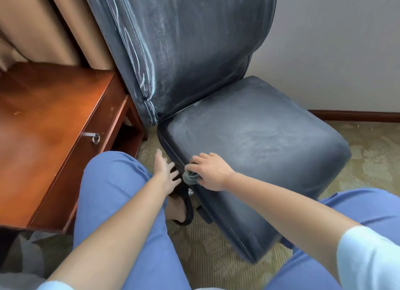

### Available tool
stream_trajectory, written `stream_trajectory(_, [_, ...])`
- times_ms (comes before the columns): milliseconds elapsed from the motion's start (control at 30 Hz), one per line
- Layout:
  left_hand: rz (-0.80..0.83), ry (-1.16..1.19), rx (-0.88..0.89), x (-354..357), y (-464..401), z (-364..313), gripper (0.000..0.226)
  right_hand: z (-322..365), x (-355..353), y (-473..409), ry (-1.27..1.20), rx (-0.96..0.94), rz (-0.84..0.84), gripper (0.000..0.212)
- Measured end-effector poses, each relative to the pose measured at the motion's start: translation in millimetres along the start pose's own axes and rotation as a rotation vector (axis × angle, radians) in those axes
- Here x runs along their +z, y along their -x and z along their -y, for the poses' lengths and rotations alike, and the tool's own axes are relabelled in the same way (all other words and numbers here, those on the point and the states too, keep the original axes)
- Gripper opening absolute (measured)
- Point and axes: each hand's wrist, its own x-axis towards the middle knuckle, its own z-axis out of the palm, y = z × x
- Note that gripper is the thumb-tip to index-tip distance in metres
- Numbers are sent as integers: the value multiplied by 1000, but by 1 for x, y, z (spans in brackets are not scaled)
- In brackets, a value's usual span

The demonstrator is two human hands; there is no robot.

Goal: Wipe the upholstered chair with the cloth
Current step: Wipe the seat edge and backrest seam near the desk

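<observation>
A view looking down from a person's head at a blue-grey upholstered chair (249, 129) that fills the centre and top of the frame, its tall backrest rising to the upper edge and its padded seat spreading toward the right. The fabric shows pale streaks and smears on backrest and seat. Just below centre, the right hand (211, 172) is curled around a small bunched grey cloth (191, 177), pressing it against the seat's near side edge along the stitched seam, which suggests this edge is the part being wiped. The left hand (166, 171) lies just beside it to the left, fingers spread and straight, holding nothing; it reaches toward the seat's side below the edge, probably to steady the chair, though whether it touches cannot be told. The two hands are close but apart. Knees in blue trousers (112, 194) fill the lower frame, so the person seems to crouch low. A reddish wooden desk (49, 121) occupies the left, tan curtains (43, 23) the upper left, and patterned carpet (372, 159) the right.
</observation>
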Motion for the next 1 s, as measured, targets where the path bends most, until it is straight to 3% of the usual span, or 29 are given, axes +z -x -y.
stream_trajectory(267, [-126, 21, 8, 5, -36, -30, 61, -8, 2, -66, -18, 58, 16, 39])
stream_trajectory(467, [-129, 69, 33, 4, -55, -49, 56, -14, 0, -107, -11, 120, 27, 43])
stream_trajectory(700, [-129, 99, 163, 15, -91, -78, 53, -25, 1, -157, -156, 350, -61, 45])
stream_trajectory(900, [-97, 147, 195, 31, -116, -97, 56, -42, -1, -191, -272, 574, -130, 34])
stream_trajectory(1000, [-198, 108, 231, 33, -128, -96, 56, -61, -5, -204, -284, 721, -139, 35])
